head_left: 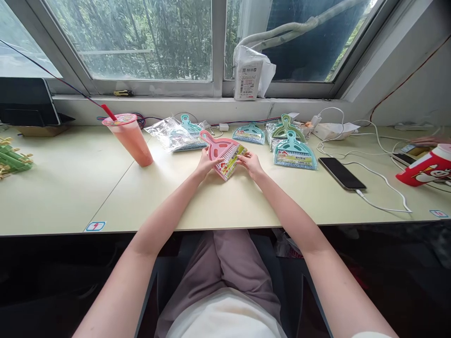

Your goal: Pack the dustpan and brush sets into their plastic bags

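Both my hands hold a pink mini dustpan and brush set [218, 148] just over the table, its handle tilted toward the upper left. A yellow-green printed label crosses its lower part, over white bristles. My left hand [207, 164] grips the left edge, thumb on the front. My right hand [251, 164] pinches the label's right end; the fingers behind the set are hidden. Right of it lie a blue dustpan set [295, 152] and a green one [287, 126], with a smaller blue one [249, 134] behind. Another blue set [190, 124] lies with clear plastic wrapping [172, 134].
A tall cup with pink drink [128, 138] leans at the left. A phone [341, 172] on a white cable [391, 183] and a red cup [424, 166] are at the right. Another person's hand [431, 140] shows at the far right. The table's front edge [225, 229] runs beneath my forearms.
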`<control>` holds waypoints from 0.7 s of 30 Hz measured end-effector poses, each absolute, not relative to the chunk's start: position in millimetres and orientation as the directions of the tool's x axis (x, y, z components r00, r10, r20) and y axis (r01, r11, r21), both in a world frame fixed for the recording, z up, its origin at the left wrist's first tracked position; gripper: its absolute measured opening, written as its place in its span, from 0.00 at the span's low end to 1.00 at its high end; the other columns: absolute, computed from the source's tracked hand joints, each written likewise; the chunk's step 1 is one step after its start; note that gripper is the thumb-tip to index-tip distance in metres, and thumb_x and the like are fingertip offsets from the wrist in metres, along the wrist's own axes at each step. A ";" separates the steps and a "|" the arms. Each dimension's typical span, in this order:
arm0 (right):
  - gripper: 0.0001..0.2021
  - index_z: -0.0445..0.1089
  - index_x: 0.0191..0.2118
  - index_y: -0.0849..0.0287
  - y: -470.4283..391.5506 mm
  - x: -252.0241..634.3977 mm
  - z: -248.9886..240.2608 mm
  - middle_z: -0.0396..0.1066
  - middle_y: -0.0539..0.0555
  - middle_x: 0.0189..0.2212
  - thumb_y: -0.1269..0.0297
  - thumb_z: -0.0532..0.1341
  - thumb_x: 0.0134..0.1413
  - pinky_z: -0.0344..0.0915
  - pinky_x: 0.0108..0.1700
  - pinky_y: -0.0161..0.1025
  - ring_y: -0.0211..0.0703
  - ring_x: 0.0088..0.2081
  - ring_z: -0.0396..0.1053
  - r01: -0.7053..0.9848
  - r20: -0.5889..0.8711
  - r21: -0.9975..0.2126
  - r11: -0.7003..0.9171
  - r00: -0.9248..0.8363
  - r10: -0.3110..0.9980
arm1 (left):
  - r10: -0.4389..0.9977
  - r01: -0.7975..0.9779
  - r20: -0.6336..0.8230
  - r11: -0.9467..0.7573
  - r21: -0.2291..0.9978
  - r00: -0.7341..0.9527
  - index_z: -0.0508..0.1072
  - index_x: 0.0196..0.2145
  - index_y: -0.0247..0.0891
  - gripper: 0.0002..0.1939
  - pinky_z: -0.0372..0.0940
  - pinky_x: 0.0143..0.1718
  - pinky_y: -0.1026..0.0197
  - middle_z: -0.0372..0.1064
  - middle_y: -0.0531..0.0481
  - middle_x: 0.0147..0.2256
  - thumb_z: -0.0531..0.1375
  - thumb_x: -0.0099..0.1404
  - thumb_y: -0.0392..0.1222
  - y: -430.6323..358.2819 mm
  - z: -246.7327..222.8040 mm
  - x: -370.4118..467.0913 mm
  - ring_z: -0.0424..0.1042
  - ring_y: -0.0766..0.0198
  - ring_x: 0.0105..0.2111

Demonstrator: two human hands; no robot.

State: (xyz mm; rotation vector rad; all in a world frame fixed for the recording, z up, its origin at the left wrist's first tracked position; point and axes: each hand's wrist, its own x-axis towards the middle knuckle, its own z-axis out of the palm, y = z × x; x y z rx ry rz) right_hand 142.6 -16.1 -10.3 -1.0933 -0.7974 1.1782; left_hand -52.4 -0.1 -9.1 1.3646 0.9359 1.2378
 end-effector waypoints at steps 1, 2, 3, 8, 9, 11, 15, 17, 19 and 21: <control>0.11 0.64 0.30 0.58 -16.1 141.5 -12.3 0.72 0.47 0.28 0.80 0.65 0.50 0.75 0.33 0.28 0.31 0.26 0.73 -0.278 -0.041 -0.960 0.039 0.277 0.960 | 0.966 -0.087 0.206 -0.194 0.977 0.159 0.56 0.55 0.40 0.49 0.62 0.59 0.44 0.62 0.39 0.57 0.76 0.40 0.45 -1.4 -9.7 -51.0 0.64 0.48 0.59; 0.11 0.63 0.30 0.57 -16.2 140.6 -14.0 0.71 0.46 0.27 0.79 0.65 0.50 0.75 0.33 0.29 0.31 0.25 0.73 -0.246 -0.033 -0.968 0.047 0.313 0.949 | 0.964 -0.086 0.221 -0.210 0.974 0.150 0.55 0.56 0.41 0.51 0.62 0.59 0.45 0.60 0.39 0.58 0.77 0.39 0.43 -3.2 -9.8 -49.7 0.63 0.48 0.59; 0.12 0.62 0.30 0.57 -16.3 139.8 -15.3 0.71 0.46 0.27 0.78 0.65 0.51 0.75 0.33 0.30 0.32 0.24 0.73 -0.216 -0.030 -0.975 0.047 0.339 0.940 | 0.963 -0.083 0.227 -0.217 0.973 0.144 0.55 0.56 0.41 0.52 0.61 0.60 0.45 0.59 0.39 0.59 0.77 0.38 0.42 -5.2 -9.4 -48.5 0.62 0.48 0.60; 0.13 0.59 0.31 0.55 -18.1 137.7 -16.0 0.71 0.46 0.29 0.74 0.66 0.51 0.74 0.32 0.32 0.33 0.23 0.73 -0.137 -0.027 -0.990 0.024 0.363 0.931 | 0.959 -0.069 0.231 -0.223 0.973 0.167 0.53 0.57 0.41 0.52 0.60 0.61 0.44 0.60 0.39 0.59 0.76 0.39 0.41 -13.7 -5.2 -45.4 0.62 0.47 0.60; 0.14 0.58 0.31 0.55 -18.8 137.8 -15.1 0.71 0.47 0.29 0.73 0.66 0.50 0.74 0.31 0.32 0.34 0.23 0.72 -0.110 -0.019 -0.994 0.022 0.362 0.932 | 0.956 -0.071 0.241 -0.232 0.970 0.168 0.54 0.57 0.40 0.52 0.60 0.61 0.44 0.60 0.38 0.59 0.76 0.38 0.41 -14.1 -5.0 -45.2 0.62 0.47 0.60; 0.13 0.59 0.33 0.54 -20.6 138.4 -13.0 0.71 0.47 0.30 0.71 0.67 0.50 0.73 0.28 0.34 0.35 0.22 0.72 -0.019 0.014 -1.000 0.023 0.359 0.933 | 0.951 -0.076 0.261 -0.252 0.965 0.164 0.54 0.57 0.39 0.53 0.60 0.61 0.44 0.60 0.37 0.59 0.76 0.38 0.42 -13.5 -5.6 -45.2 0.62 0.46 0.60; 0.19 0.62 0.44 0.54 -24.4 138.7 -9.8 0.72 0.52 0.39 0.66 0.68 0.47 0.73 0.33 0.34 0.38 0.31 0.75 0.195 0.137 -0.979 0.060 0.407 0.903 | 0.950 -0.072 0.289 -0.282 0.957 0.121 0.53 0.58 0.40 0.53 0.60 0.61 0.43 0.60 0.37 0.59 0.76 0.38 0.43 -7.4 -9.7 -45.9 0.62 0.45 0.60; 0.26 0.61 0.51 0.55 -25.5 137.8 -9.5 0.71 0.55 0.46 0.62 0.69 0.46 0.73 0.39 0.34 0.40 0.41 0.75 0.212 0.142 -0.976 0.052 0.435 0.889 | 0.944 -0.065 0.315 -0.310 0.948 0.098 0.53 0.59 0.41 0.54 0.59 0.61 0.43 0.60 0.38 0.59 0.76 0.39 0.45 -3.1 -12.1 -47.0 0.62 0.45 0.60; 0.31 0.59 0.56 0.55 -25.9 136.3 -9.6 0.69 0.57 0.52 0.60 0.68 0.47 0.74 0.42 0.35 0.42 0.46 0.74 0.115 0.058 -0.993 0.011 0.413 0.909 | 0.935 -0.055 0.346 -0.343 0.938 0.078 0.52 0.60 0.41 0.54 0.58 0.62 0.43 0.60 0.38 0.59 0.76 0.40 0.47 0.9 -14.0 -48.5 0.62 0.46 0.61; 0.32 0.57 0.59 0.54 -26.3 134.1 -9.8 0.69 0.58 0.54 0.60 0.68 0.50 0.75 0.42 0.36 0.42 0.47 0.74 -0.041 -0.052 -0.998 -0.040 0.348 0.936 | 0.929 -0.053 0.365 -0.362 0.931 0.065 0.52 0.60 0.41 0.55 0.58 0.62 0.44 0.61 0.38 0.58 0.76 0.41 0.49 3.8 -14.8 -50.4 0.62 0.47 0.60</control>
